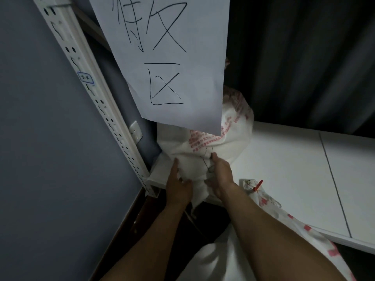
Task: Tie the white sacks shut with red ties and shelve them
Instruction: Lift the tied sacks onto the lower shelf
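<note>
A person's left hand (178, 180) and right hand (220, 173) each grip a white sack (203, 142) at the shelf (284, 169) front edge; shelf surface runs toward three o'clock.

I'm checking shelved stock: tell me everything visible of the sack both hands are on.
The sack is white, fabric-like, with red print, and bulges full. It lies at the shelf's left end, partly hidden behind a hanging paper sign. The left hand and right hand hold its crumpled near end, which overhangs the shelf edge. No tie shows on it.
</note>
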